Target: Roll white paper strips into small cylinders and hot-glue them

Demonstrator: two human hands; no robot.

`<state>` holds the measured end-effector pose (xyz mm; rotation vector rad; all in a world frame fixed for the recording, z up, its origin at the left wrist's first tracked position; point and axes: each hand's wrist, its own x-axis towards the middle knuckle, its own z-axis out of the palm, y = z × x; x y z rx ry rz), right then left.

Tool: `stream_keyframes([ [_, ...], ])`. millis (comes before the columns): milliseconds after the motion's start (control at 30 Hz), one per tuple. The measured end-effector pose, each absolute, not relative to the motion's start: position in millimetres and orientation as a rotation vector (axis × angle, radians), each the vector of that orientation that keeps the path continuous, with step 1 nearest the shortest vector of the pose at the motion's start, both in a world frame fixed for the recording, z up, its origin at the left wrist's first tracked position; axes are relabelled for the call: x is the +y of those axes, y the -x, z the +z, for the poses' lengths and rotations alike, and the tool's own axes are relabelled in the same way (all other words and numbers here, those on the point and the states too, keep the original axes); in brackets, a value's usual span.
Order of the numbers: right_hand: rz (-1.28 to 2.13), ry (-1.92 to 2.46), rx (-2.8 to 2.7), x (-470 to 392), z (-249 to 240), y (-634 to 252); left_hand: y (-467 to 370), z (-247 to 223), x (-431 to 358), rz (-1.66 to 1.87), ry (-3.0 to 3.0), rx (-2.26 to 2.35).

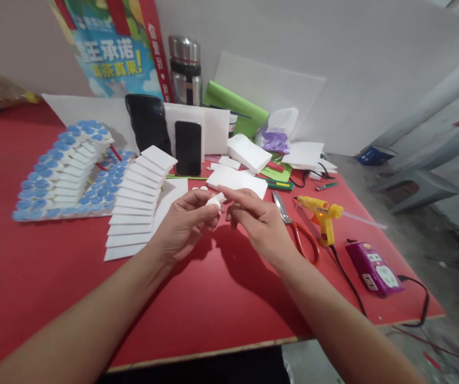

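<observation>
A small white roll (215,200), its material not clear, is pinched between the thumb and fingers of my left hand (187,218) above the red table. From the right side comes my right hand (259,216), with its index finger stretched to the roll's upper end and its other fingers partly curled. Just left of my hands, a curved stepped stack of white panels (133,213) stands on a white sheet (171,200). Farther left is a curved stepped model (67,173) made of white rolls with blue ends.
Scissors (293,221), a yellow glue gun (322,213) and a purple power box (374,268) lie to the right on the red table (197,314). A phone (188,148), white blocks (249,153), a green cutter (279,185) and a steel flask (185,69) are at the back.
</observation>
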<state>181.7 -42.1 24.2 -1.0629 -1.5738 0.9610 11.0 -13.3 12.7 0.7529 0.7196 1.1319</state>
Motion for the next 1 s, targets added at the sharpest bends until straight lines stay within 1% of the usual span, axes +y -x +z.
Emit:
stream_keyframes([
  [167,0.825,1.039,-1.577,-39.4,3.8,-174.8,-11.0,9.8,-10.0,1.098,-0.742,0.716],
  [600,0.72,1.013,-1.609,-42.9,-3.3,-182.1,-13.0,2.2,-9.2,1.019,-0.773,0.743],
  [800,0.847,1.015,-1.554,-44.0,-2.2,-182.1,-13.3,1.0,-9.6,1.016,-0.802,0.759],
  [1000,0.866,0.932,-1.546,-40.3,-5.0,-187.0,-13.2,2.2,-9.6,1.016,-0.838,0.772],
])
